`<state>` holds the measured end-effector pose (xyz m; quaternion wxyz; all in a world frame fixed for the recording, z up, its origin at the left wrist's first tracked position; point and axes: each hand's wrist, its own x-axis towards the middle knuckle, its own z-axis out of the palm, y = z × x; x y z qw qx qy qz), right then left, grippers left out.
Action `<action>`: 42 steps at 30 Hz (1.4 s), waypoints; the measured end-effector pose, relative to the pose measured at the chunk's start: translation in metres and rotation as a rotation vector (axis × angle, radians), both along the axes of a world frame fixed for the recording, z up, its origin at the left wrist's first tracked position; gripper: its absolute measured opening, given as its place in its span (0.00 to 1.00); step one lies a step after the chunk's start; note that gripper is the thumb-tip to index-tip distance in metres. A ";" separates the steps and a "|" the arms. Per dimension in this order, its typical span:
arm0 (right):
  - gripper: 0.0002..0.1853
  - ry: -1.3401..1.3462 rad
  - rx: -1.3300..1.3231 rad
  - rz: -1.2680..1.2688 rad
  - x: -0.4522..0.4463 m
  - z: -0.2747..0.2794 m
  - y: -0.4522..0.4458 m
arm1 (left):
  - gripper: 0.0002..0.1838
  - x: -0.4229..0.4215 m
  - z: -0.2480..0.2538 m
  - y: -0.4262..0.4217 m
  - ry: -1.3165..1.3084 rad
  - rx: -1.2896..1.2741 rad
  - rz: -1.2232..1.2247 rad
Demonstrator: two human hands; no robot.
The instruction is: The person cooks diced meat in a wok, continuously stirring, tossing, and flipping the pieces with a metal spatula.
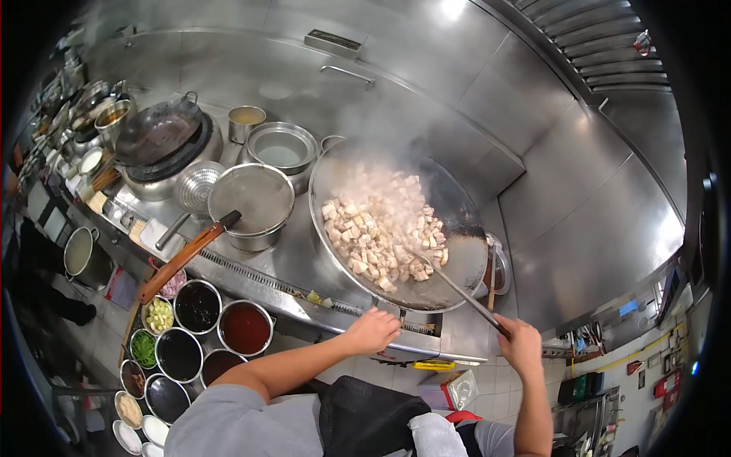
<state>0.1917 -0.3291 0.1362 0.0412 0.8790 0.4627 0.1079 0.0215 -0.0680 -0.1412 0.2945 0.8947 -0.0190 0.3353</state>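
Steaming at centre, wok (451, 196) of pale cubes (373, 217). Right hand (519, 344), lower right, closes round long-handled utensil (460, 288); left hand (373, 330), lower centre, half-curled, hold unclear. Hard stirring could spill cubes.

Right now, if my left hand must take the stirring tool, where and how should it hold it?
Probably near the dark upper end of the stirring tool, just below the right hand, with the left hand coming from your left: the long shaft slants up across the rim of the wok, leaving this end clear of the steaming cubes.
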 end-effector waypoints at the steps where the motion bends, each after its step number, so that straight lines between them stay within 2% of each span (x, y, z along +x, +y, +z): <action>1: 0.25 0.018 -0.006 0.018 -0.008 0.014 -0.009 | 0.09 0.000 -0.001 0.001 0.004 0.002 0.000; 4: 0.25 0.069 -0.080 0.024 -0.038 0.055 -0.017 | 0.09 0.004 -0.007 0.001 0.019 0.002 -0.001; 6: 0.25 0.096 -0.146 0.015 -0.045 0.059 -0.002 | 0.09 0.006 -0.009 0.002 0.022 0.012 -0.010; 8: 0.26 0.077 -0.240 0.185 -0.059 0.049 0.023 | 0.09 0.005 -0.008 0.004 0.017 0.006 -0.005; 10: 0.27 0.012 -0.391 0.239 -0.063 -0.002 0.074 | 0.09 0.005 -0.008 0.006 -0.008 0.053 -0.028; 13: 0.24 -0.068 -0.327 0.335 -0.048 -0.085 0.169 | 0.09 0.003 -0.005 0.007 -0.029 0.030 -0.031; 14: 0.23 -0.118 -0.231 0.356 -0.030 -0.111 0.200 | 0.09 0.004 -0.006 0.007 -0.026 0.025 -0.024; 16: 0.15 -0.170 -0.112 0.356 0.020 -0.159 0.257 | 0.09 0.005 -0.011 0.005 0.013 0.031 -0.003; 18: 0.11 -0.206 -0.067 0.255 0.056 -0.180 0.307 | 0.09 0.003 -0.007 0.005 0.042 0.022 -0.011; 21: 0.09 -0.236 -0.070 0.260 0.087 -0.170 0.340 | 0.09 0.005 -0.005 0.005 0.080 -0.005 -0.019; 24: 0.08 -0.133 -0.006 0.206 0.085 -0.159 0.321 | 0.10 -0.001 0.004 0.003 0.138 -0.024 -0.029; 26: 0.09 -0.056 -0.065 0.201 0.079 -0.157 0.293 | 0.10 -0.003 0.009 0.003 0.170 -0.020 -0.043; 29: 0.18 -0.005 -0.048 0.191 0.061 -0.164 0.222 | 0.10 -0.004 0.010 0.000 0.150 0.000 -0.016; 31: 0.26 0.020 -0.043 0.128 0.027 -0.143 0.167 | 0.10 -0.004 0.010 -0.003 0.141 0.006 -0.014; 34: 0.26 0.048 -0.043 0.124 0.014 -0.110 0.096 | 0.10 -0.005 0.013 -0.004 0.147 0.032 -0.005; 36: 0.27 0.264 0.008 0.104 0.007 -0.078 0.061 | 0.10 -0.005 0.013 -0.005 0.160 0.055 -0.013; 37: 0.27 0.263 0.012 0.094 0.001 -0.062 0.049 | 0.09 -0.005 0.011 -0.006 0.176 0.071 -0.001; 39: 0.25 0.353 0.092 0.073 -0.014 -0.031 0.031 | 0.11 -0.007 0.005 -0.011 0.195 0.092 0.009; 41: 0.26 0.386 0.106 0.053 -0.029 -0.004 0.014 | 0.22 -0.015 -0.005 -0.015 0.041 0.103 0.004; 42: 0.26 0.417 0.114 0.030 -0.036 0.007 0.010 | 0.22 -0.021 -0.001 -0.016 0.047 0.107 0.007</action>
